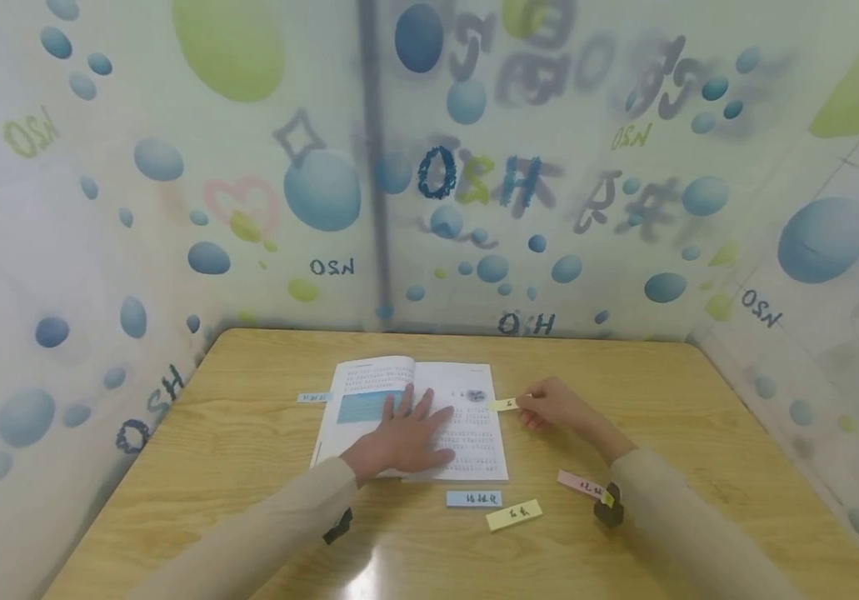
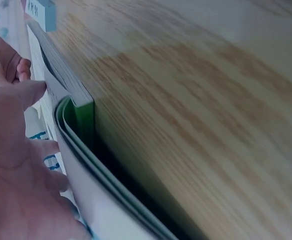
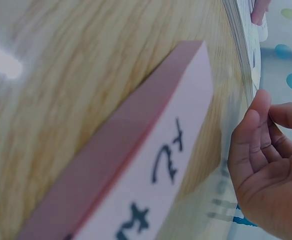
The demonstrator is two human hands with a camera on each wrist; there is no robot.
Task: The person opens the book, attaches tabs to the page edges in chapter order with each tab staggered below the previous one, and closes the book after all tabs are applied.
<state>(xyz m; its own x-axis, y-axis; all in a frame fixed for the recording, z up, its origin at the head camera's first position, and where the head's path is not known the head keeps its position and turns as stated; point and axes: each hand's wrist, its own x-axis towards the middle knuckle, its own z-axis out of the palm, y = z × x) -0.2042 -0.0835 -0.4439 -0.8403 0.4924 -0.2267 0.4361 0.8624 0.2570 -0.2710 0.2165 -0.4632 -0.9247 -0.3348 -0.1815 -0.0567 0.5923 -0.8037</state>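
Observation:
An open book [image 1: 462, 375] with printed pages lies on the wooden table. My left hand [image 1: 405, 440] is spread across it, fingers straight, resting on the pages near the fold; its palm side shows in the left wrist view. At the book's right edge, my right hand [image 1: 555, 406] pinches the outer end of a yellow sticky note strip [image 1: 504, 405] with handwriting on it. In the right wrist view, thumb and fingertips of that hand [image 3: 271, 165] meet by the page edge, where the strip is hard to make out. A blue strip [image 1: 314, 397] sticks out from the left page.
Near the book's lower edge lie a blue sticky note pad [image 1: 473, 498] and a yellow pad [image 1: 514, 515]. A pink pad [image 1: 577, 482] lies under the right wrist, looming large in the right wrist view. Patterned curtain walls [image 1: 324, 300] enclose the table [image 1: 249, 375].

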